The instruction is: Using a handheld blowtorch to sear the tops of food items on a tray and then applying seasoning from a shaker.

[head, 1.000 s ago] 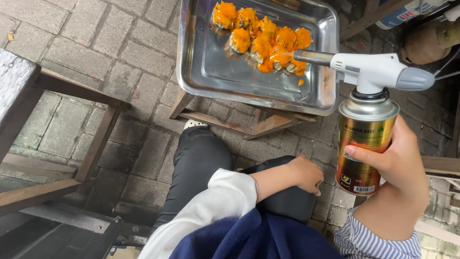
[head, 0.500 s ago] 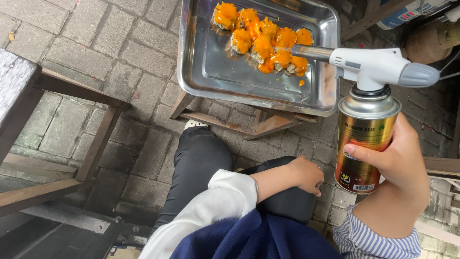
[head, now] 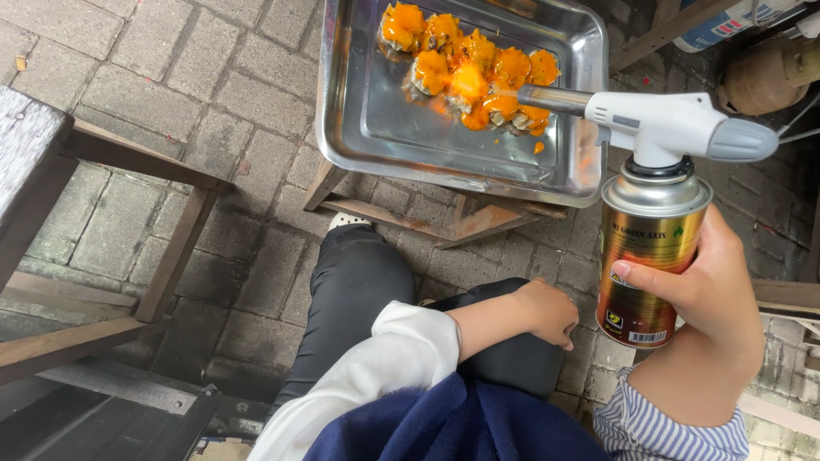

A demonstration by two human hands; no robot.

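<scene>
Glossy metal tray (head: pixel 359 128), shiny metal canister (head: pixel 649 248), rough brick paving (head: pixel 154 94).

At twelve o'clock, orange-sauced pieces (head: pixel 468 72) sit in a silver tray (head: pixel 376 119). At three o'clock, a white-grey torch head (head: pixel 675 126) tops a gold-brown canister (head: pixel 647 256). At five o'clock is a blue-white striped cuff (head: pixel 675 427).
</scene>
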